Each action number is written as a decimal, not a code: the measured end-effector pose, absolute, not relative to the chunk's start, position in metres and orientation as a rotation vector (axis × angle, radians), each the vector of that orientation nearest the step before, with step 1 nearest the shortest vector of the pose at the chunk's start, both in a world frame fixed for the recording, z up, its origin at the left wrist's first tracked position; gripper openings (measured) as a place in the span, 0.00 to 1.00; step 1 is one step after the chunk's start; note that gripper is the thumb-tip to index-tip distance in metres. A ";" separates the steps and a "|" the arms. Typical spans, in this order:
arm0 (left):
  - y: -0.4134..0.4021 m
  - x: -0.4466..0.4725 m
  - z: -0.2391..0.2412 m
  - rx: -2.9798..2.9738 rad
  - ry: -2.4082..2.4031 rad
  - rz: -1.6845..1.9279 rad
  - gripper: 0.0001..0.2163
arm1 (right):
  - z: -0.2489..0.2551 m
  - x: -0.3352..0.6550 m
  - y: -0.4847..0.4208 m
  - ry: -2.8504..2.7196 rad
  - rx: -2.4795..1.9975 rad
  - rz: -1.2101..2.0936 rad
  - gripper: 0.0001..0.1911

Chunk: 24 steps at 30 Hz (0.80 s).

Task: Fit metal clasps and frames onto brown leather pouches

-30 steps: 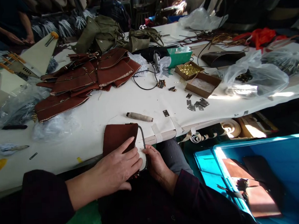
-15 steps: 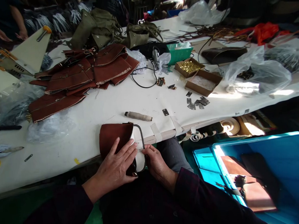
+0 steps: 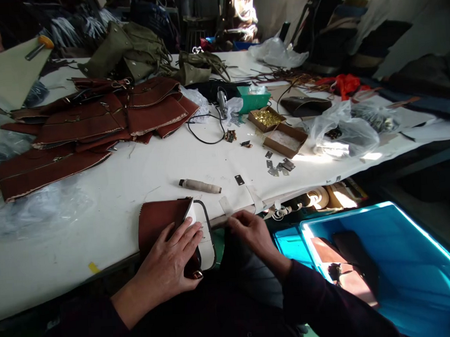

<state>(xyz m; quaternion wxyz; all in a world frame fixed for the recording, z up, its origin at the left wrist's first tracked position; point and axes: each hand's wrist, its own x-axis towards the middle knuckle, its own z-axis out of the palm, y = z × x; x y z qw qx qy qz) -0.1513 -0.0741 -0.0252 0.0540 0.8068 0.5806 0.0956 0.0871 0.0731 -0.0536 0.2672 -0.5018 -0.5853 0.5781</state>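
A brown leather zip pouch (image 3: 152,221) with a white, dark-edged flap (image 3: 206,248) lies at the near table edge, partly overhanging it. My left hand (image 3: 173,255) rests flat across it, fingers stretched and slightly apart, its thumb beside the zip's lower end. To the right of the flap, apart from it, is my right hand (image 3: 254,233). Its thumb and fingertips are pinched together; whatever they hold, if anything, is too small to make out. Just beyond the pouch lies a tape-wrapped tool (image 3: 201,185), with a small dark metal plate (image 3: 240,180) to its right.
Stacked brown leather pieces (image 3: 81,121) cover the table's left side. Farther right stand a carton of brass-coloured parts (image 3: 266,118), an open carton (image 3: 285,140), loose metal plates (image 3: 282,167) and plastic bags (image 3: 344,130). A blue bin (image 3: 417,258) holding leather items sits below, right.
My right hand has left the flap's edge and moved right, fingers still pinched. My left hand stays on the pouch. The camera view has turned to the right.
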 end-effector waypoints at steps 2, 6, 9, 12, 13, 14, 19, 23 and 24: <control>-0.075 -0.151 -0.027 2.445 1.768 0.333 0.41 | -0.038 0.097 0.119 -1.869 -1.418 1.040 0.12; -0.076 -0.150 -0.026 2.427 1.783 0.378 0.40 | -0.023 0.087 0.197 -2.224 -1.551 0.585 0.15; -0.078 -0.149 -0.024 2.425 1.790 0.377 0.40 | -0.025 0.072 0.222 -2.279 -1.656 0.614 0.12; -0.079 -0.150 -0.025 2.410 1.791 0.373 0.39 | -0.022 0.064 0.224 -2.274 -1.646 0.698 0.09; -0.080 -0.151 -0.025 2.401 1.791 0.370 0.39 | -0.019 0.062 0.221 -2.273 -1.627 0.716 0.09; -0.080 -0.151 -0.026 2.392 1.790 0.369 0.39 | -0.015 0.061 0.215 -2.246 -1.593 0.761 0.07; -0.082 -0.152 -0.026 2.382 1.791 0.371 0.39 | -0.003 0.050 0.142 -1.776 -1.147 1.525 0.17; -0.081 -0.150 -0.023 2.394 1.801 0.362 0.40 | -0.017 0.038 0.074 -1.686 -1.007 1.842 0.19; -0.081 -0.150 -0.022 2.394 1.801 0.359 0.40 | -0.023 0.035 0.064 -1.690 -1.022 1.840 0.17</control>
